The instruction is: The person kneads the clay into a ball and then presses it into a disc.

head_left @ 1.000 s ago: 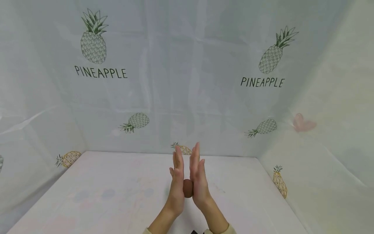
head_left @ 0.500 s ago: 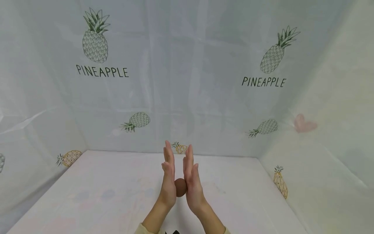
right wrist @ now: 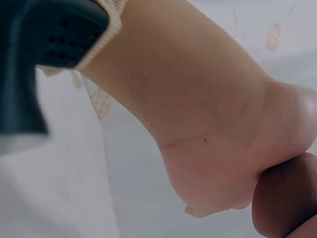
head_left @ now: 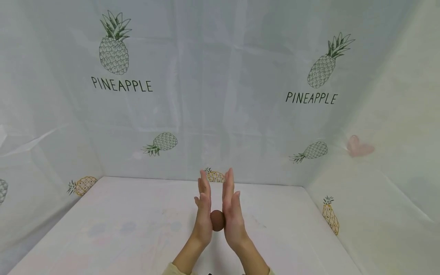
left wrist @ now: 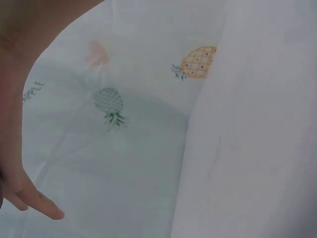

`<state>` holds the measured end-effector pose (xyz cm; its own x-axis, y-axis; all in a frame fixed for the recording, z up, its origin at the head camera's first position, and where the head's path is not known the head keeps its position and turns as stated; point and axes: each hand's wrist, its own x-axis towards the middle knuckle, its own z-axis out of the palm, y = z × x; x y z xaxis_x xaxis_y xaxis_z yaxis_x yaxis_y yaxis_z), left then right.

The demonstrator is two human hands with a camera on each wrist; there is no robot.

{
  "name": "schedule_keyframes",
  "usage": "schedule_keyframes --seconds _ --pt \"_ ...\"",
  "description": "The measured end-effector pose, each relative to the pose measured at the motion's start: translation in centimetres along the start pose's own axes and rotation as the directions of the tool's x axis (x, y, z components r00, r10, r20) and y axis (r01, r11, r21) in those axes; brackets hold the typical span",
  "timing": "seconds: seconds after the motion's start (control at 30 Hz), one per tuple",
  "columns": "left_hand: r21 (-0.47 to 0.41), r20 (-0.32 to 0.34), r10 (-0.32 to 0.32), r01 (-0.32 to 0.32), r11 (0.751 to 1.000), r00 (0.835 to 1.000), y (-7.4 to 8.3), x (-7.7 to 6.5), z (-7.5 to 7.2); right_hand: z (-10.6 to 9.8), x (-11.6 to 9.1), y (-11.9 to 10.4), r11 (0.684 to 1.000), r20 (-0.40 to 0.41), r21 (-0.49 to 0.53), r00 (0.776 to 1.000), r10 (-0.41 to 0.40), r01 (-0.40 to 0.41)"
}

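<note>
Between my two palms, a smooth brown ball of clay-like look is pressed, above the table. My left hand touches it from the left with fingers straight and pointing up and away. From the right, the palm of my right hand presses on it, its fingers extended too. In the right wrist view, part of the ball shows below the heel of my right hand. The left wrist view catches a hand along its left edge; the ball is hidden there.
A pale table with faint coloured smudges lies beneath the hands. White sheeting printed with pineapples encloses the back and both sides. A dark teal device sits by the sleeve cuff in the right wrist view.
Both hands and the ball shifted left, then partly back right. The ball, narrowly visible one second ago, now shows rounder between the palms. The palms stay against it.
</note>
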<state>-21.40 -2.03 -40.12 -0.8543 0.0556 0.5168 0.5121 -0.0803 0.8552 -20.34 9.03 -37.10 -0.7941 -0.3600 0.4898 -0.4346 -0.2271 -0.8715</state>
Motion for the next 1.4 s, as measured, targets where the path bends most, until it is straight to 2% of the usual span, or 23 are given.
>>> schedule_keyframes --seconds 0.17,0.47,0.7,0.9,1.13,1.3,1.4 --pt "0.008 0.022 0.035 -0.035 0.999 0.999 -0.1 -0.2 0.6 -0.6 0.3 -0.1 1.000 -0.029 -0.014 1.000 -0.011 0.011" --pt "-0.012 0.052 0.032 -0.031 0.999 0.998 0.8 -0.8 1.1 -1.0 0.8 0.8 1.000 -0.036 0.016 0.999 0.017 -0.016" --pt "-0.069 0.030 -0.020 0.022 0.997 0.999 1.9 -0.7 0.3 -0.4 0.7 1.7 0.998 0.023 0.042 0.999 0.049 -0.050" --pt "-0.076 -0.007 -0.015 0.014 0.997 1.000 2.4 0.0 -1.0 0.8 0.3 1.5 0.999 0.084 0.024 0.996 0.021 -0.023" --pt "-0.041 -0.042 -0.023 0.021 0.999 0.999 1.6 0.5 -1.6 1.3 -0.1 0.6 1.000 0.090 0.022 0.996 -0.006 0.004" --pt "-0.025 -0.020 -0.040 0.039 0.999 0.999 0.6 0.2 -1.0 0.9 -0.2 0.0 1.000 0.049 0.002 0.999 -0.019 0.019" --pt "-0.020 -0.002 -0.029 0.029 0.999 1.000 0.3 0.0 -0.4 0.3 -0.1 -0.2 1.000 0.028 -0.005 0.999 -0.020 0.020"
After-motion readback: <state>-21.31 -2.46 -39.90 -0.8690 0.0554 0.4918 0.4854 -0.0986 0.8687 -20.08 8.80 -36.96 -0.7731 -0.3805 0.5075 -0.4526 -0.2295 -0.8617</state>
